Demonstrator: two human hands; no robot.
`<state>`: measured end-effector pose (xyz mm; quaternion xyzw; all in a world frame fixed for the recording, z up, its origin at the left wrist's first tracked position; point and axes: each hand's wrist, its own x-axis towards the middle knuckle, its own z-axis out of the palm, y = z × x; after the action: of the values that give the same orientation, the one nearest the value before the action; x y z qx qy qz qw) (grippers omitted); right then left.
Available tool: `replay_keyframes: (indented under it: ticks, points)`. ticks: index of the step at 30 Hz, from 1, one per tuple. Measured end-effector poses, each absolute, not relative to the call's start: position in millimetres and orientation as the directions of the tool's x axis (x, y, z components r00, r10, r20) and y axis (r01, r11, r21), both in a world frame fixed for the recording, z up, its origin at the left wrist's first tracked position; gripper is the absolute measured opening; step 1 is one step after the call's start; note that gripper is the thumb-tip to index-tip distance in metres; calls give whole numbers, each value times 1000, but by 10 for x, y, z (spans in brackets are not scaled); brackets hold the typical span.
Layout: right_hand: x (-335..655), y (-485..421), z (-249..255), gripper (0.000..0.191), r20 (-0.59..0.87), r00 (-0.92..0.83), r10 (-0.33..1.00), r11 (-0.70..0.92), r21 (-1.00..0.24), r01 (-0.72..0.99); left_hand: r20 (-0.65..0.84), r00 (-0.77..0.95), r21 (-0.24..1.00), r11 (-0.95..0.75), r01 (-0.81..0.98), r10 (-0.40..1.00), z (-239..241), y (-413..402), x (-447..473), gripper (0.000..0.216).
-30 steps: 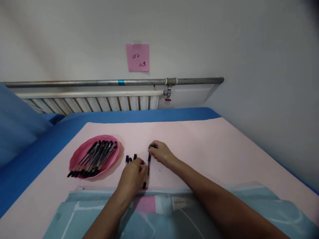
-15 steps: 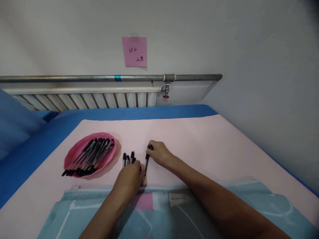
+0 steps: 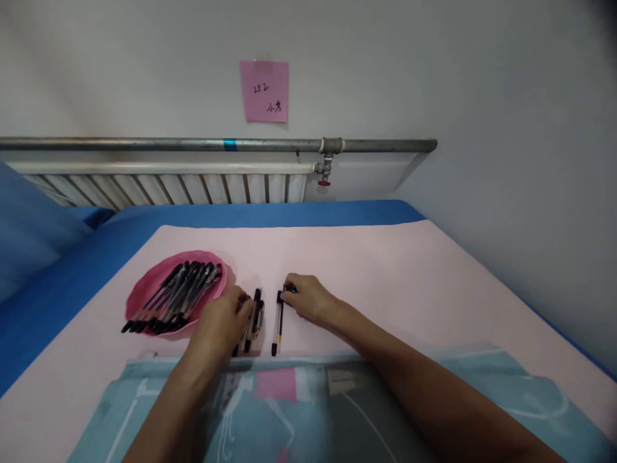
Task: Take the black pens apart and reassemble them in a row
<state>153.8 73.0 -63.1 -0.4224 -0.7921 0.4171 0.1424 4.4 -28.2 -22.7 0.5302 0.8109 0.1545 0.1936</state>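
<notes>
Pinching a black piece (image 3: 291,289), the right hand (image 3: 308,299) is beside a lone pen (image 3: 277,325) toward the table's (image 3: 366,270) near edge; the left hand (image 3: 222,319) meets grouped pens (image 3: 254,318), grip unclear.

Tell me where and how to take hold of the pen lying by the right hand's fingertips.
Probably pinch the pen mid-barrel from above, thumb and finger along its long sides: it's thin, lying lengthwise, pink surface showing either side, while the right hand crowds its far end.
</notes>
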Motion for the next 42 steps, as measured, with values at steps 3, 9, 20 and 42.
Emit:
replay_keyframes:
  ticks: [3,9,20,42]
  points:
    - [1517,680,-616,4,-141,-645,751,294,-803,518,-140,-400,457,418,786,906,-217,-287,-63,21]
    - [1481,639,-625,2,-208,-671,712,213,-846,488,-120,-380,389,395,832,917,-262,-276,-48,19]
    - [1473,630,-605,2,-188,-704,685,212,-873,439,-134,-332,409,358,840,934,-263,-270,-12,16]
    - [1474,627,-572,6,-223,-722,655,123,-911,393,-200,-25,380,101,919,979,-371,-261,108,31]
